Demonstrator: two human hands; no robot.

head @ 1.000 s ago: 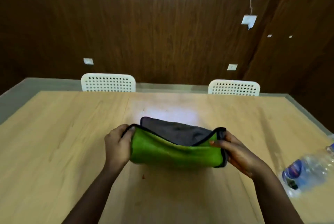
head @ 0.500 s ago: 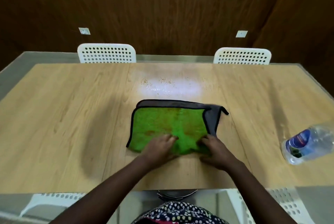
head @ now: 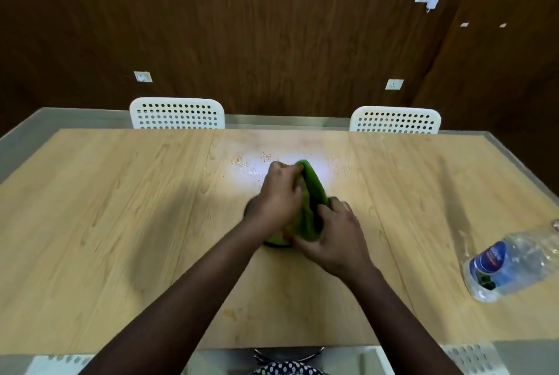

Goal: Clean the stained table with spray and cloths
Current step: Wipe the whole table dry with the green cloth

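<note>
The cloth lay flat before; now it is bunched up between both hands. The left hand grips its far end, fingers curled. The right hand holds the near end. A bottle lies well right of the fingers on the table.

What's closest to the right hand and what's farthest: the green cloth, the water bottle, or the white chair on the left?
From the right hand:
1. Green cloth: right in its grip, mid-table.
2. Water bottle: lying on its side near the table's right edge.
3. Left white chair: across the table, on the far left side.
</note>
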